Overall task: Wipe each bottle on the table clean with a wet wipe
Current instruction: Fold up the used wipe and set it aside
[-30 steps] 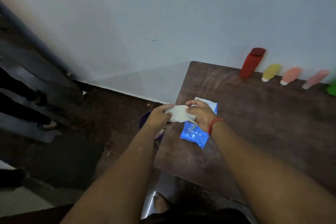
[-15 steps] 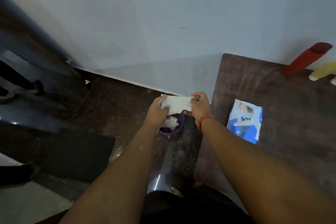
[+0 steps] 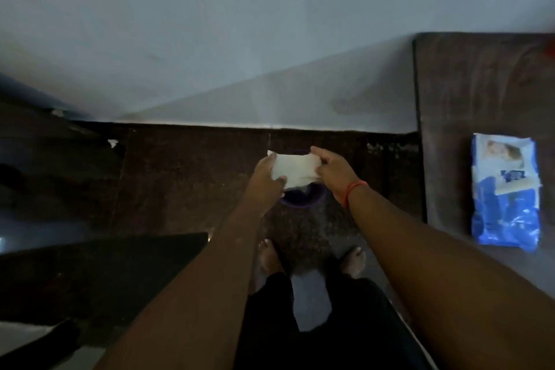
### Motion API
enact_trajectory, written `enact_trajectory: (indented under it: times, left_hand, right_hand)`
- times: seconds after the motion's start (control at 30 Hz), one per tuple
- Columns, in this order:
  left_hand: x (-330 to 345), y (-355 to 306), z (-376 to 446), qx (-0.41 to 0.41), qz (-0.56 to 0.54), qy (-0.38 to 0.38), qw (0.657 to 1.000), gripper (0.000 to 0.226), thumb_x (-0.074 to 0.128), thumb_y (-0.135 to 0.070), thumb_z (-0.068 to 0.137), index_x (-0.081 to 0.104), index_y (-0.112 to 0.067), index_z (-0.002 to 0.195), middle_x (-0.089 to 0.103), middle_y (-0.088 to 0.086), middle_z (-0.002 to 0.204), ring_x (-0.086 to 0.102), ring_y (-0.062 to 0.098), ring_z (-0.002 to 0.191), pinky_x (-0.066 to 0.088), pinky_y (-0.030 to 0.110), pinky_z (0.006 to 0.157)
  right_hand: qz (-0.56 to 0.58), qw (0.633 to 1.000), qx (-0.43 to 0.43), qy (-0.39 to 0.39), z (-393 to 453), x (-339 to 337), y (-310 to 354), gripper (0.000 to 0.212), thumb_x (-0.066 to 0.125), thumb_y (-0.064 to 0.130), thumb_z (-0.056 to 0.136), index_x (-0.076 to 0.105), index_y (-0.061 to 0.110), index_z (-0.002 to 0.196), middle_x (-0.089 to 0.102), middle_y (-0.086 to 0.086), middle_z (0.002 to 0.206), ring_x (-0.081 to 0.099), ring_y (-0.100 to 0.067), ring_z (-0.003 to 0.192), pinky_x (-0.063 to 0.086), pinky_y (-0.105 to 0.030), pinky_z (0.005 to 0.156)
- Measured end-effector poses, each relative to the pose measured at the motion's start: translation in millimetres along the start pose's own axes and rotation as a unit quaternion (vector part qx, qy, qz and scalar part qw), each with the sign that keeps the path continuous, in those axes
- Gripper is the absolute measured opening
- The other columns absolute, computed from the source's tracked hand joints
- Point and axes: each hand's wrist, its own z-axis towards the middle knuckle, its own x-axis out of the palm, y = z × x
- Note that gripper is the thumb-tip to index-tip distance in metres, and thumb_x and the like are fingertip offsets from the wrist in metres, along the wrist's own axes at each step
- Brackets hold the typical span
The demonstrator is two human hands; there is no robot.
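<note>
Floor point(image 3: 186, 177) | 1 wipe point(image 3: 295, 170), 2 hands point(image 3: 265, 179) point(image 3: 333, 171) | 1 pack point(image 3: 506, 195), possibly wipes

A plain home room: bare feet point(image 3: 270, 255) on speckled stone floor point(image 3: 186, 177), painted wall point(image 3: 210, 39)

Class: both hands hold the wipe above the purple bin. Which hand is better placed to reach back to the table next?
Right hand: the table and wipes pack lie on its side; left hand is farther away.

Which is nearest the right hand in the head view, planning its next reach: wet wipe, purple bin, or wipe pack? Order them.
1. Wet wipe: held in the right hand.
2. Purple bin: on the floor just below.
3. Wipe pack: on the table, far right.
</note>
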Motion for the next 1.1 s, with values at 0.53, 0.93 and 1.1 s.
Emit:
enact_trajectory:
  times: [0.53, 0.93, 1.1]
  left_hand:
    - [102, 187, 229, -0.057, 0.140, 0.093, 0.984, 0.078, 0.058, -0.008, 0.100, 0.012, -0.016, 0.162, 0.022, 0.013, 0.164, 0.052, 0.039, 0.132, 0.055, 0.051, 0.097]
    - [183, 292, 334, -0.030, 0.247, 0.151, 0.957, 0.069, 0.052, -0.013, 0.103, 0.016, -0.016, 0.163, 0.021, 0.011, 0.168, 0.025, 0.032, 0.152, 0.027, 0.042, 0.121]
    - [172, 297, 324, -0.047, 0.259, 0.164, 0.951, 0.060, 0.050, -0.014, 0.102, 0.029, -0.015, 0.158, 0.045, 0.016, 0.153, 0.046, 0.036, 0.138, 0.041, 0.046, 0.111]
  right_hand:
    - [0.031, 0.992, 0.060, -0.109, 220, 60, -174, 0.058, 0.040, -0.011, 0.088, 0.057, 0.017, 0.136, 0.053, -0.007, 0.141, 0.048, -0.023, 0.129, 0.040, -0.036, 0.108]
    - [-0.021, 0.994, 0.068, -0.080, 330, 69, -292, 0.058, 0.046, -0.008, 0.091, 0.048, 0.015, 0.144, 0.048, -0.008, 0.147, 0.047, -0.022, 0.130, 0.046, -0.024, 0.096]
    - [-0.083, 0.990, 0.098, -0.063, 325, 76, -290, 0.051, 0.051, 0.005, 0.096, 0.043, 0.013, 0.147, 0.045, -0.012, 0.149, 0.043, -0.029, 0.135, 0.035, -0.034, 0.111]
